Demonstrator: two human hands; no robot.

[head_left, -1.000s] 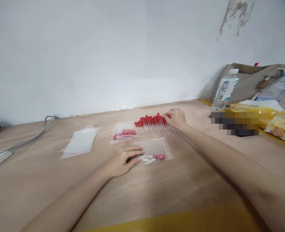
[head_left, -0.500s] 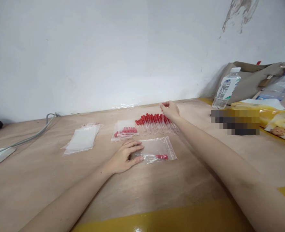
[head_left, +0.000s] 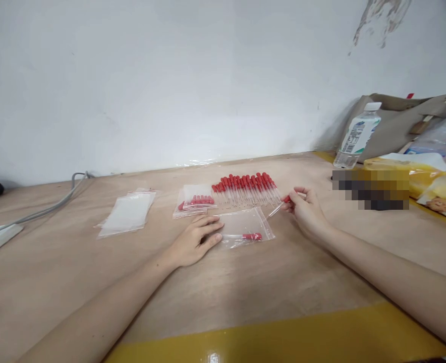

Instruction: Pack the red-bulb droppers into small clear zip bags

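Note:
A dropper (head_left: 278, 208) with a red bulb and clear tube is pinched at its bulb in my right hand (head_left: 307, 209). Its tip points down-left at the open-looking right end of a clear zip bag (head_left: 238, 224). Inside that bag lies another red-bulbed dropper (head_left: 252, 236), bulb to the right. My left hand (head_left: 198, 241) lies over the bag's left end, fingers stretched and apart, pressing it to the table. Behind the bag, several droppers (head_left: 245, 184) are lined up in a fanned row, red bulbs toward the wall.
Filled zip bags (head_left: 196, 198) with red bulbs are stacked left of the row. Flat bags (head_left: 128, 214) lie further left, near a grey cable (head_left: 56, 205). On the right stand a plastic bottle (head_left: 357, 136), a grey bag (head_left: 395, 123) and a yellow tissue pack (head_left: 442, 189).
My right hand has come from the dropper row toward me and rightward, bringing one dropper, now tilted toward the bag. My left hand stays on the bag.

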